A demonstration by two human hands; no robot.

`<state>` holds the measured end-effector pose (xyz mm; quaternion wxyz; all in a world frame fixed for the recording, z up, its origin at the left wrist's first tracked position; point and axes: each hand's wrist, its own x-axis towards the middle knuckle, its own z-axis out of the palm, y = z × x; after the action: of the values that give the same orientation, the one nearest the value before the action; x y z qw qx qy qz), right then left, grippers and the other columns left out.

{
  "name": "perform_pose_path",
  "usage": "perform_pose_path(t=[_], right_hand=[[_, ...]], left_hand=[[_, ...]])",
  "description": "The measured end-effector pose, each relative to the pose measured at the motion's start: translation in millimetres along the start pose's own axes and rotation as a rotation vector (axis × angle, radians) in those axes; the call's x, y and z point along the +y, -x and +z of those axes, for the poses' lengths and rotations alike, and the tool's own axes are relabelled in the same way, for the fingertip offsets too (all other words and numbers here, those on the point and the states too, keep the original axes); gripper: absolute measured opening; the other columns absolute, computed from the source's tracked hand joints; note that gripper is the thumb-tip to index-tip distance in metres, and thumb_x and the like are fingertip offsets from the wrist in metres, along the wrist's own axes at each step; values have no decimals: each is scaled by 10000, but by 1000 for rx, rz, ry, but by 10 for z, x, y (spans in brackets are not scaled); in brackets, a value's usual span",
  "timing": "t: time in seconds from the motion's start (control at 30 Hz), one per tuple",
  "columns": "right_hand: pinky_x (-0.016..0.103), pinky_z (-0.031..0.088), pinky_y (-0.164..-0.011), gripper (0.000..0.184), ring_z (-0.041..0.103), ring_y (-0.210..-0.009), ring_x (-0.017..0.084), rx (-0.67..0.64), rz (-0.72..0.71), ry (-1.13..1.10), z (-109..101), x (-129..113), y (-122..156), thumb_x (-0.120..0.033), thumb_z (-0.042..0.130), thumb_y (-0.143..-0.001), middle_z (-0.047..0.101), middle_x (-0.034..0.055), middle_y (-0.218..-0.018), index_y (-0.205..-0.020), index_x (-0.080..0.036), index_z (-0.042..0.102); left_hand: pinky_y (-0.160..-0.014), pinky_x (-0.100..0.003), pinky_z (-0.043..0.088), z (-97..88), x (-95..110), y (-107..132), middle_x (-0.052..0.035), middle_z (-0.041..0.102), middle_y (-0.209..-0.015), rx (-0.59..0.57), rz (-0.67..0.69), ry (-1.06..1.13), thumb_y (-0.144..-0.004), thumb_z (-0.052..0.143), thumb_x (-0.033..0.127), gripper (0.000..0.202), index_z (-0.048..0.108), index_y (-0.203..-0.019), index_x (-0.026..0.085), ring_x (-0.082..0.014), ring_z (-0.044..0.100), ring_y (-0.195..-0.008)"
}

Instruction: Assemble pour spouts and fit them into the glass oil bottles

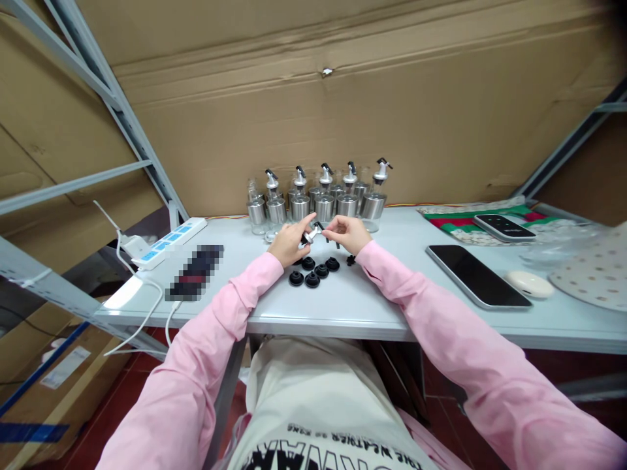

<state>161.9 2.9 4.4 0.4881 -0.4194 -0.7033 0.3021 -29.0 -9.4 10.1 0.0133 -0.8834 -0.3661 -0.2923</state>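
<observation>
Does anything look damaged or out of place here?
Yes: the brown cardboard sheet behind the pale grey table has a small, ragged, whitish tear at upper centre, odd because it breaks the brown surface.

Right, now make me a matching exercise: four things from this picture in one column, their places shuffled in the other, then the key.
Things
1. Silver spout
2. Round black pieces
3. Power strip
4. Bottles

Places
A. Standing before the cardboard
B. Lying between the pink sleeves
C. On the left side of the table
D. Held in the left hand

Pairs: 1-D, 2-B, 3-C, 4-A
</observation>
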Motion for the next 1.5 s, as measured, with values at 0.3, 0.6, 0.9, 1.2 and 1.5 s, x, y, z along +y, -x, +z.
perform_pose_path(t=[0.3, 0.6, 0.9, 1.2, 1.5], right_hand=[[266, 409, -534, 367, 496, -508, 110, 18, -11, -35, 8, 7, 2, -487, 714, -552, 559, -7, -540, -601, -174, 529], [259, 400, -499, 411, 474, -491, 97, -45, 13, -121, 47, -73, 35, -486, 767, -470, 559, -14, -535, -574, -172, 522], [277, 457, -575, 402, 541, -551, 98, -269, 278, -656, 5, -104, 23, -352, 786, -519, 609, -6, -616, -828, -164, 611], [241, 422, -574, 266, 469, -558, 75, -403, 277, -684, 9, -140, 54, -286, 762, -541, 540, -25, -607, -744, -159, 646], [259, 472, -612, 216, 541, -720, 126, -275, 325, -743, 59, -178, 52, -279, 718, -597, 598, 10, -741, -763, -178, 624]], left_hand=[[-874, -302, 377, -3, 2, 2, -14, 628, -964, 26, -9, 22, -679, 552, 88, 726, 289, -1349, 180, -165, 575, -880], [-862, -308, 409, 11, -29, -2, -72, 603, -995, -3, 30, 12, -687, 562, 122, 577, 433, -1249, 129, -194, 565, -948], [-913, -310, 377, 15, 35, -10, -29, 646, -952, 8, -40, -35, -687, 509, 149, 569, 407, -1247, 157, -165, 586, -882], [-894, -326, 349, -2, 99, -9, -15, 665, -946, 11, -11, -125, -671, 488, 149, 513, 466, -1183, 183, -150, 554, -731], [-900, -342, 342, -49, 145, 1, -69, 622, -1093, -19, -18, -37, -764, 477, 234, 559, 349, -1304, 162, -186, 567, -1002]])
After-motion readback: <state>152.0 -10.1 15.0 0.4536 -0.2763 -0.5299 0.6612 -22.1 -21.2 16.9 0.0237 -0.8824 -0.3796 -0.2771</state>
